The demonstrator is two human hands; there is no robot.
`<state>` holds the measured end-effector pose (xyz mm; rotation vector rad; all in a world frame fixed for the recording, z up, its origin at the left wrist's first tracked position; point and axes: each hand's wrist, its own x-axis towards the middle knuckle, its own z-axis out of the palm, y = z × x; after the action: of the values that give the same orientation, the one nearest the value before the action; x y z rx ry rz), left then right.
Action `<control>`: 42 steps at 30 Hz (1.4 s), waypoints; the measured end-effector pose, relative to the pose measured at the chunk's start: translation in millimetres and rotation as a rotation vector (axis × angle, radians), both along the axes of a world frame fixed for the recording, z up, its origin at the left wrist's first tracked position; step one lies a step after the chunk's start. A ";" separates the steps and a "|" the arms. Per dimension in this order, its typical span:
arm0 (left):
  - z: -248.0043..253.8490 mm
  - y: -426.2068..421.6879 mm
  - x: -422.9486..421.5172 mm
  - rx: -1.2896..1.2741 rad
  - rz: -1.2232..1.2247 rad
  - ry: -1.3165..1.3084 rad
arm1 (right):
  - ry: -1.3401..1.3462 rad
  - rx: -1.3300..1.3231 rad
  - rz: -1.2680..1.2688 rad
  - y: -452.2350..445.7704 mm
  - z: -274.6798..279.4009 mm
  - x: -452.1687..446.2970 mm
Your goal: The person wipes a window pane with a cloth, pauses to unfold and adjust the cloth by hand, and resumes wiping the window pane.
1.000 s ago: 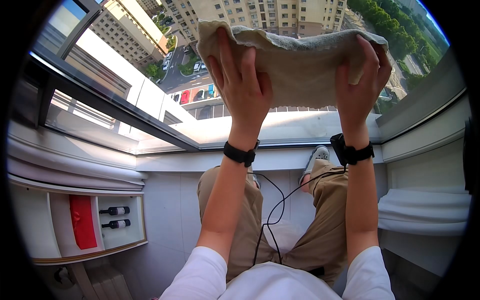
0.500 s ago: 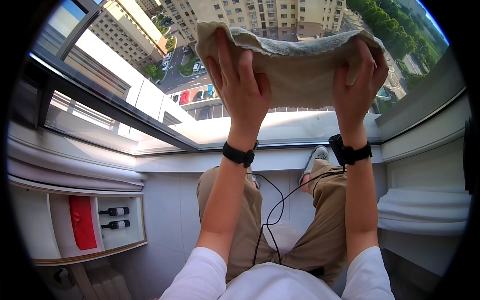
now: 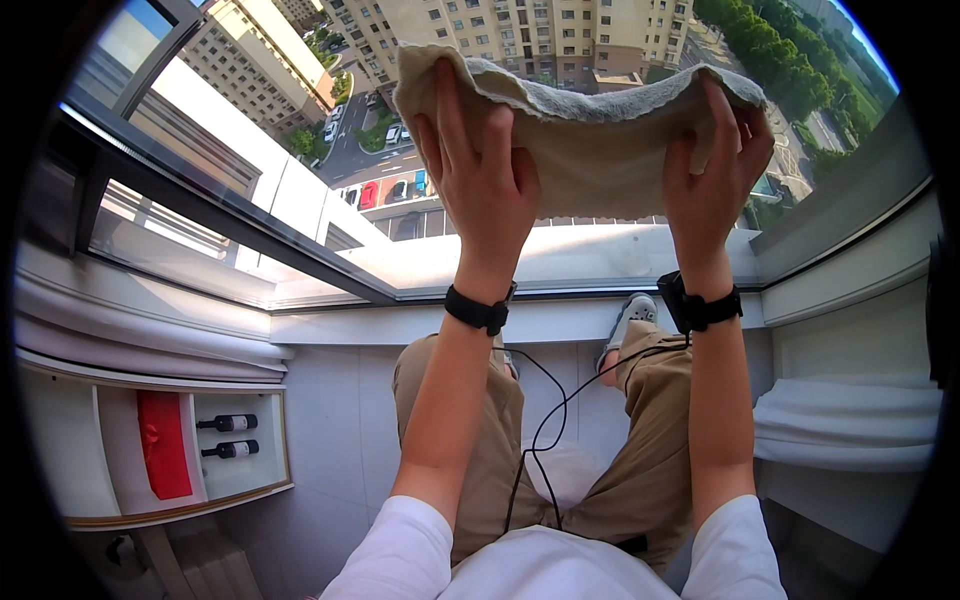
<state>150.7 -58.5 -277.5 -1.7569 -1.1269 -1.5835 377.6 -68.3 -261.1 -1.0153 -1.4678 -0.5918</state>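
Note:
A greyish-beige cloth (image 3: 600,150) is stretched between my two hands in front of the window glass, its top edge sagging in the middle. My left hand (image 3: 482,185) grips the cloth's left end, fingers pointing up over it. At the right end, my right hand (image 3: 712,180) holds the cloth with bent fingers near the top corner. Each wrist wears a black band, and a black box sits at the right one. The far side of the cloth is hidden.
A dark window frame (image 3: 230,215) runs diagonally on the left. Below it stands a shelf (image 3: 205,512) with two bottles (image 3: 230,449) and a red item (image 3: 164,445). Black cables (image 3: 541,440) hang over my lap. A white curtain (image 3: 845,425) is at the right.
My right hand has shifted slightly left with its end of the cloth, and the cloth's top edge sags more. My left hand has hardly moved.

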 end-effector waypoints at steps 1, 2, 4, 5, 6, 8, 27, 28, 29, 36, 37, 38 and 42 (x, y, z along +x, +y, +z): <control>-0.6 0.3 -0.3 0.003 0.000 0.001 | -0.018 0.001 -0.016 -0.5 0.5 -0.1; -1.3 0.6 -0.7 0.006 0.001 0.003 | -0.035 0.003 -0.033 -0.9 1.5 0.0; -3.6 1.7 -1.8 0.007 0.013 0.013 | -0.053 0.006 -0.052 -0.7 1.9 -0.4; -4.6 2.2 -2.1 0.007 0.019 0.019 | -0.052 0.008 -0.054 -0.2 1.7 -0.5; -5.5 2.0 -1.9 0.000 0.022 0.018 | -0.051 0.010 -0.057 0.3 1.4 -0.6; -6.9 1.4 -1.1 -0.012 0.028 0.017 | -0.055 0.010 -0.068 1.2 0.1 -0.5; 0.1 -5.3 -3.7 -0.054 0.103 0.091 | -0.088 0.020 -0.216 -5.1 17.0 -8.0; 0.3 -5.2 -4.3 -0.050 0.105 0.094 | -0.077 0.038 -0.227 -3.1 18.0 -7.9; 0.5 -5.4 -4.4 -0.046 0.107 0.094 | -0.068 0.056 -0.238 -0.8 19.4 -7.1; 7.6 -8.6 5.1 -0.067 0.097 0.062 | 0.015 0.107 -0.220 1.9 31.5 -3.8; 7.6 -8.3 5.2 -0.063 0.098 0.060 | 0.027 0.097 -0.239 2.9 31.8 -1.4; 7.7 -7.7 5.0 -0.058 0.098 0.058 | 0.038 0.087 -0.258 4.1 32.6 1.1; 11.0 -7.7 6.7 -0.051 0.088 0.031 | 0.073 0.182 -0.285 9.8 37.1 2.0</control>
<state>157.4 -66.2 -266.5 -1.7345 -1.2227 -1.4825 379.6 -58.5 -224.0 -1.0973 -1.1906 -0.8671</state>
